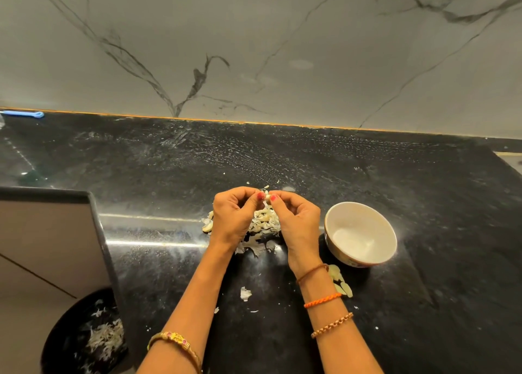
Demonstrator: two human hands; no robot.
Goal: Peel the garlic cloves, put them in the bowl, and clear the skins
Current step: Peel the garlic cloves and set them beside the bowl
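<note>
My left hand [234, 215] and my right hand [296, 221] meet over the black counter, and both pinch one small garlic clove [267, 197] between thumb and fingertips. Beneath them lies a heap of garlic cloves and papery skins [264, 222], partly hidden by my hands. A white bowl [361, 233] stands just right of my right hand; its inside looks bare. Loose skin scraps [245, 293] lie nearer me on the counter.
A black bin [84, 334] holding skins sits on the floor at lower left, below the counter's edge. A few pale pieces [340, 281] lie under my right wrist by the bowl. A blue utensil [24, 114] rests at the far left by the marble wall.
</note>
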